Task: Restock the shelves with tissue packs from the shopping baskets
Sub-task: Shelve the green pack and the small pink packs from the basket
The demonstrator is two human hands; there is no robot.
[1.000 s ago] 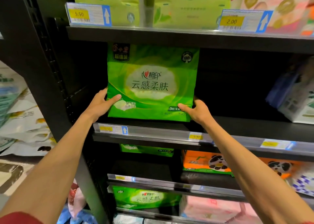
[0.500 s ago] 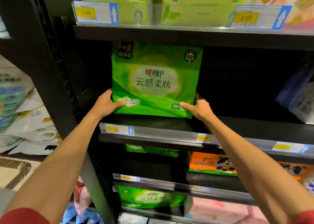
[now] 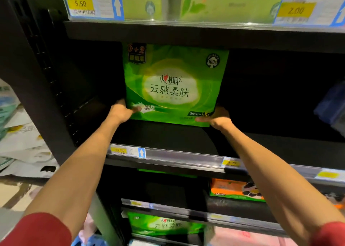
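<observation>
L hand (image 3: 121, 112), R hand (image 3: 219, 119) grip green tissue pack (image 3: 174, 85); upright on shelf (image 3: 186, 158).

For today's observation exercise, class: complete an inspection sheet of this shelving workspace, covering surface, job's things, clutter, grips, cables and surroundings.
Surface: dark shelf, price tags clipped along its front edge.
Job's things: green tissue pack upright, front facing out.
Clutter: nothing seen.
Grips: left hand holds the pack's lower left corner; right hand its lower right corner.
Cables: nothing seen.
Surroundings: pale green packs above; orange panda pack and a second green pack below.
</observation>
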